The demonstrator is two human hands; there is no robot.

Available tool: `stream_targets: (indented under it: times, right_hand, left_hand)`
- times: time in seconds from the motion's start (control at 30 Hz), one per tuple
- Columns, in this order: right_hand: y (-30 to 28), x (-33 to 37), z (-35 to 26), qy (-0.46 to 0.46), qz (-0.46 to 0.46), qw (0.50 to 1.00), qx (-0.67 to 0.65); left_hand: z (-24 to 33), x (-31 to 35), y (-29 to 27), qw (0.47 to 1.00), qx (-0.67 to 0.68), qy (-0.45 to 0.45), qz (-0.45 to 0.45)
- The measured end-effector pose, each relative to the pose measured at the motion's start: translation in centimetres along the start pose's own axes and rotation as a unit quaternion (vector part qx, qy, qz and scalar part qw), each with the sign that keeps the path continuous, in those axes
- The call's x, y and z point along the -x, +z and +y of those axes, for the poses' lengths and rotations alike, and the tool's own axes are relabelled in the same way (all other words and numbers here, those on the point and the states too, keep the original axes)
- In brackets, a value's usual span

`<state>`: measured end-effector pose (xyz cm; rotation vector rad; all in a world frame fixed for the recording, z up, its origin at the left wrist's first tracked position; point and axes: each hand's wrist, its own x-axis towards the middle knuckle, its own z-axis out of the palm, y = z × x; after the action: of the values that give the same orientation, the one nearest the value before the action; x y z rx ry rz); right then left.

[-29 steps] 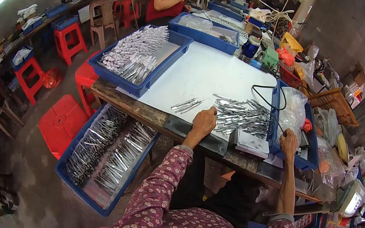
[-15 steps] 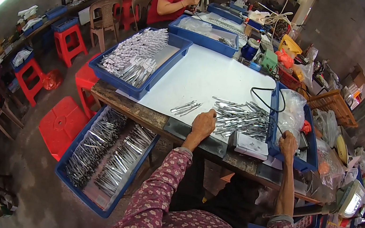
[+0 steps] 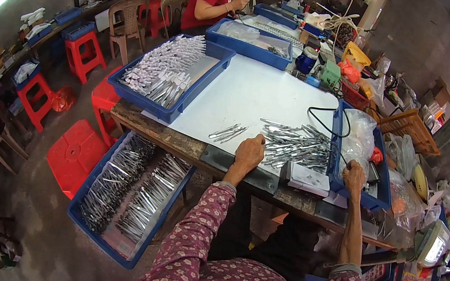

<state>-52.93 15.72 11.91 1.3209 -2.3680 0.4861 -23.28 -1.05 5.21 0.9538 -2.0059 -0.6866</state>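
A loose pile of slim silvery metal pieces (image 3: 297,146) lies on the white sheet (image 3: 263,87) covering the table. My left hand (image 3: 249,153) rests at the pile's left edge, fingers closed and pressed together; whatever they pinch is hidden. Beside it, a few similar pieces (image 3: 228,133) lie apart from the pile. My right hand (image 3: 354,177) is closed above the near end of a blue tray (image 3: 386,187). It grips something thin and dark that points up and left, near a looping black cord (image 3: 321,124); its kind cannot be made out. A small white box (image 3: 308,178) sits between my hands.
A blue tray of white-wrapped bundles (image 3: 172,67) stands at the table's left corner. Below, another blue tray (image 3: 131,196) holds many metal pieces, near red stools (image 3: 76,155). Across the table sits a person in red (image 3: 212,0). Plastic bags (image 3: 358,135) fill the right tray.
The whole view has shifted very slightly. Both hands keep the same places and closed shape.
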Motion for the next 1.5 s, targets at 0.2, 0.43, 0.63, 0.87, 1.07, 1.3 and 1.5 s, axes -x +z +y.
stream_targets:
  times: [0.2, 0.43, 0.63, 0.87, 1.07, 1.3, 1.5]
  right_hand:
    - [0.07, -0.08, -0.07, 0.001, -0.001, 1.0, 0.0]
    - [0.48, -0.09, 0.32, -0.015, 0.015, 1.0, -0.014]
    - [0.33, -0.09, 0.2, -0.01, 0.013, 1.0, -0.011]
    - [0.28, -0.06, 0.03, -0.006, 0.018, 1.0, -0.014]
    - [0.2, -0.04, -0.02, 0.002, 0.013, 1.0, -0.009]
    - [0.02, -0.02, -0.26, -0.002, 0.006, 1.0, -0.013]
    - [0.19, -0.02, 0.27, -0.009, 0.012, 1.0, -0.009]
  left_hand:
    - [-0.39, -0.04, 0.22, 1.0, -0.002, -0.015, -0.003]
    - [-0.23, -0.03, 0.15, 1.0, 0.0, -0.021, -0.007]
    - [-0.25, -0.07, 0.15, 1.0, -0.002, -0.021, -0.01]
    - [-0.32, -0.09, 0.23, 1.0, -0.001, -0.025, -0.01]
    - [-0.44, -0.1, 0.34, 1.0, -0.002, -0.019, -0.005]
    - [-0.51, -0.06, 0.29, 1.0, 0.0, -0.022, -0.006]
    - [-0.3, -0.01, 0.37, 1.0, 0.002, 0.007, 0.006]
